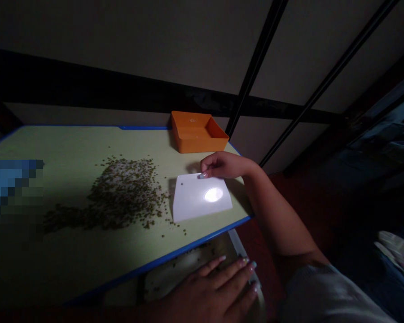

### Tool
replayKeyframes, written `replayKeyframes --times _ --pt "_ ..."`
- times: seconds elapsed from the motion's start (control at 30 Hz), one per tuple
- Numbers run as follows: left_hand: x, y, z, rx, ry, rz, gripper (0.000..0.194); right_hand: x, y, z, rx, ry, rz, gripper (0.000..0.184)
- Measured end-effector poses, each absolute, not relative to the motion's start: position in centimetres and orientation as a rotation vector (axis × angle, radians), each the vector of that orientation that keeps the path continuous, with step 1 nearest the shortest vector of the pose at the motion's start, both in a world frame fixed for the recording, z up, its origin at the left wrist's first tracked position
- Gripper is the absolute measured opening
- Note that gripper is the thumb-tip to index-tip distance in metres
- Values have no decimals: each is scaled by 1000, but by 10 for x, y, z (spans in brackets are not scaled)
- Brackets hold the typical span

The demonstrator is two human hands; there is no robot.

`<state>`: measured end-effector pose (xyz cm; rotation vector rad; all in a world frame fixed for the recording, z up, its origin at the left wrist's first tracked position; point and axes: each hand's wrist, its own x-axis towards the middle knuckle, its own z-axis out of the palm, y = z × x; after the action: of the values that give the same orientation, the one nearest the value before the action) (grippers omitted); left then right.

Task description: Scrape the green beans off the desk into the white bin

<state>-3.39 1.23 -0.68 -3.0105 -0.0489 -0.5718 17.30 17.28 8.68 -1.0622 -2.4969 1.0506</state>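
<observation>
My right hand (224, 166) pinches the top edge of a white plastic scraper (195, 202) between thumb and fingers. The scraper is a glossy sheet with a small dark hole at its upper left corner, tilted over the right part of the table. To its left lies a spread pile of small greenish-brown beans (128, 193) mixed with paler bits, with a few loose ones near the scraper. My left hand (218, 287) is below the table's front edge, fingers apart and palm down, over a pale tray or drawer (170, 276) with a few dark specks in it.
An orange open box (202, 143) stands at the back right corner of the pale table (63, 148), which has a blue rim. A blue pixelated patch covers the left edge of the view. Dark-framed panels (148, 40) rise behind. Folded cloth (395, 251) is at right.
</observation>
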Motion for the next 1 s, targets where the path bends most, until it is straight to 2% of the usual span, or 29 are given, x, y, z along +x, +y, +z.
replayKeyframes --times 1.0 --pt "-33 10 -5 -3039 -85 -574 37 171 170 88 -1037 -2502 1037 28"
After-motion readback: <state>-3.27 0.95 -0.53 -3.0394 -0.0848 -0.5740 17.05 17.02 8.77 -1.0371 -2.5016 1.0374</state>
